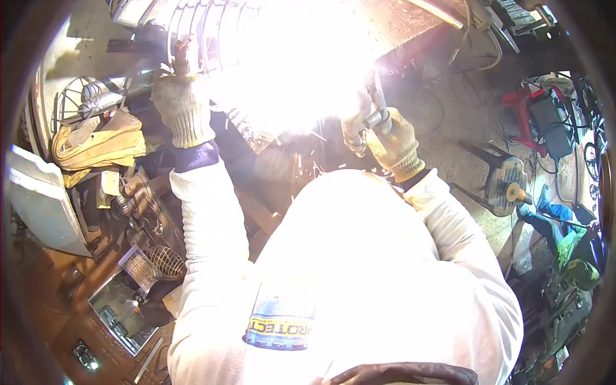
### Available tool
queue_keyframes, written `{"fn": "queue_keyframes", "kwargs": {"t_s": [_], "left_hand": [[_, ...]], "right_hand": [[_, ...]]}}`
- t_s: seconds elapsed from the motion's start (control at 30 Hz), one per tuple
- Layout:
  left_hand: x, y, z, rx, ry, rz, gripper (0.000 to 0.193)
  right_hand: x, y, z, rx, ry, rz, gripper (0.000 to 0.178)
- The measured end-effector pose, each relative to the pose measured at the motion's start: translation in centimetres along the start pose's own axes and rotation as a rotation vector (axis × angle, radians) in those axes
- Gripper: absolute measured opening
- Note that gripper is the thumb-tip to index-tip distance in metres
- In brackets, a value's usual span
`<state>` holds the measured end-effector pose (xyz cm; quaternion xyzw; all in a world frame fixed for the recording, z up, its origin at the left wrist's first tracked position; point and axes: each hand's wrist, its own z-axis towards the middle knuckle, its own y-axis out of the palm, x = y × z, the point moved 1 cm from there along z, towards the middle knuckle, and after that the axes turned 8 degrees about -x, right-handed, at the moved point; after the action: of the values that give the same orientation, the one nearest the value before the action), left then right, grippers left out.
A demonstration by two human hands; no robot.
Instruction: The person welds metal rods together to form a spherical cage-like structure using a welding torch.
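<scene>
Intense white glare from a welding arc and sparks hides most of the work in front of me. My right hand (396, 144), in a knit glove, is closed round a grey metal welding torch (376, 115) whose tip points up into the glare. On the left, my left hand (183, 109), also in a knit glove, lies at curved parallel metal bars (215, 35). A brownish, narrow end stands up from that glove against the bars; whether it is a fingertip or a held piece is unclear. The other left fingers are lost in the glare.
At left are folded yellow cloth (102, 144), a pale panel (48, 199) and a plastic basket (138, 268). To the right stand a stool (504, 183) with a wooden-handled tool on it and a red and grey machine (545, 119). A person in green and blue (568, 240) is farther right.
</scene>
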<state>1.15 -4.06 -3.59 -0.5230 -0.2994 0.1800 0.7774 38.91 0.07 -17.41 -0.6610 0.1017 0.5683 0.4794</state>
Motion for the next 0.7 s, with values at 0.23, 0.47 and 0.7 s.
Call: {"fn": "queue_keyframes", "kwargs": {"t_s": [0.23, 0.47, 0.7], "left_hand": [[3.0, -1.6, -1.4, -0.094, 0.249, 0.868, 0.045], [3.0, -0.2, -1.3, 0.086, 0.328, -0.265, 0.037], [6.2, -2.4, -2.0, -0.020, -0.009, -0.436, 0.046]], "right_hand": [[0.1, 0.2, -0.4, -0.002, -0.043, 0.177, 0.017], [2.3, 1.8, -2.0, 0.224, 0.314, 1.075, 0.027], [0.9, 1.5, -1.2, 0.114, 0.091, 0.575, 0.031]]}}
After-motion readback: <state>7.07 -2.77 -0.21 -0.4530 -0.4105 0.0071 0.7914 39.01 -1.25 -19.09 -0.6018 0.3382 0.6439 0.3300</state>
